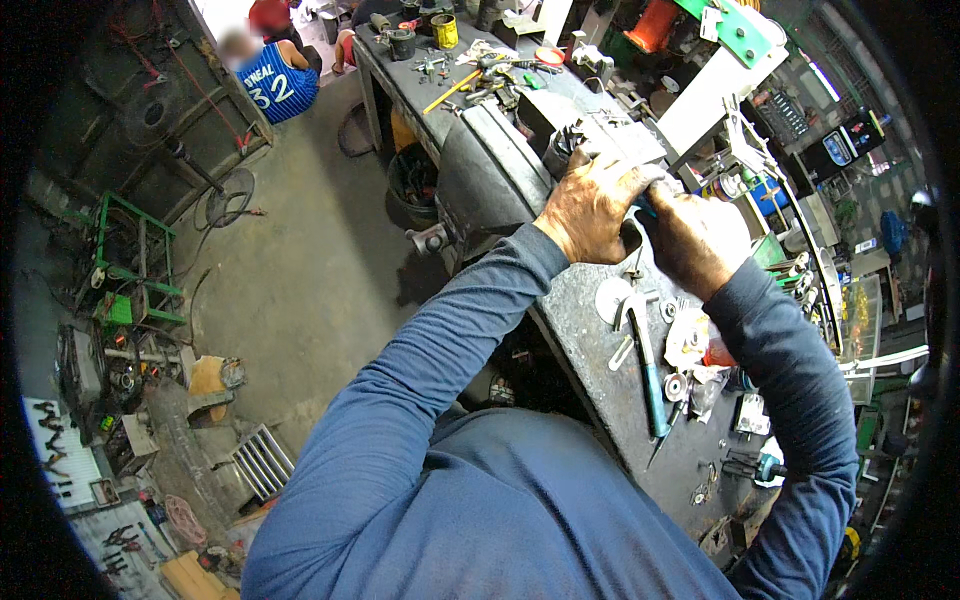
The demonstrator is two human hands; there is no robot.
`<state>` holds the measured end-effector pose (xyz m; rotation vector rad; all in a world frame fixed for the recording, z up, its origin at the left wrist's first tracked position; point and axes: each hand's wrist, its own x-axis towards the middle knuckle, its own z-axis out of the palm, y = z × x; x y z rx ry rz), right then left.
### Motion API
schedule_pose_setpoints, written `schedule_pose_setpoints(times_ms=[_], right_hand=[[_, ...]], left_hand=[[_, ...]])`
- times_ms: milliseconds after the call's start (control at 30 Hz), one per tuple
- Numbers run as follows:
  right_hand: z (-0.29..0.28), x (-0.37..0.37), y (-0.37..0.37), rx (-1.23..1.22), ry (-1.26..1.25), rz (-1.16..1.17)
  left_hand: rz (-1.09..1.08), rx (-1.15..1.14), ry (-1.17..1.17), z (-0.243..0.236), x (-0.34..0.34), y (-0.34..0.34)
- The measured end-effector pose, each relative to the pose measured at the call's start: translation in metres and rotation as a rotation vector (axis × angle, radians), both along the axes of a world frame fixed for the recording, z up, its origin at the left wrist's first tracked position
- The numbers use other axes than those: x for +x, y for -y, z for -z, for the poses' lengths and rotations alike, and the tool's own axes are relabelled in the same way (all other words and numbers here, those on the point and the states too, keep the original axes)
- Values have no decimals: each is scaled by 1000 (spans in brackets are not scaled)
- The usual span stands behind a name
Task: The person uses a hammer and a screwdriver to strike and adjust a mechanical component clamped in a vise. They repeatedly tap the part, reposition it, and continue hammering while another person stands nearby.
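Observation:
Over the workbench, my left hand (592, 205) is closed, its fingers curled down by a pale metal part (625, 140) at the bench vise (490, 165). What lies under those fingers is hidden. Pressed close beside it, my right hand (695, 235) is a fist with the thumb toward the left hand. A bit of teal shows between the two hands, but its kind cannot be made out. Nearer me on the bench lies a hammer (648, 365) with a teal handle, next to a pale round disc (613, 299).
Small parts and bags (690, 340) crowd the bench's right side. At its far end stand a yellow can (444, 31) and loose tools. A black bucket (411, 180) is beside the bench. Green metal frames (140, 260) stand left; a person in a blue jersey (275, 80) sits far left.

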<state>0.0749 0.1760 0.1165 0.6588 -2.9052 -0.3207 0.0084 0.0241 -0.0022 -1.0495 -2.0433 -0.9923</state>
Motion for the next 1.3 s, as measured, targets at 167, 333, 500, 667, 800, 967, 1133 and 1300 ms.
schedule_pose_setpoints(times_ms=[167, 333, 500, 667, 800, 967, 1133, 1300], right_hand=[[-1, -34, -33, 40, 31, -170], [14, 1, -11, -70, -84, -95], [11, 22, 17, -103, -41, 29], [-4, 12, 12, -4, 37, 8], [-1, -14, -12, 13, 60, -83], [8, -7, -21, 39, -17, -16], [19, 16, 2, -68, -36, 72], [11, 7, 2, -83, -24, -82]], left_hand=[[-52, 2, -4, -3, -2, -6], [7, 37, -73, -4, 4, 2], [58, 100, -64, -1, 5, 8], [114, 181, 35, -1, 3, 3], [48, 143, -16, -1, 0, 2], [41, 58, -39, -4, -1, -4], [72, 57, -56, 0, 4, 3], [83, 154, 19, 1, 2, 6]])
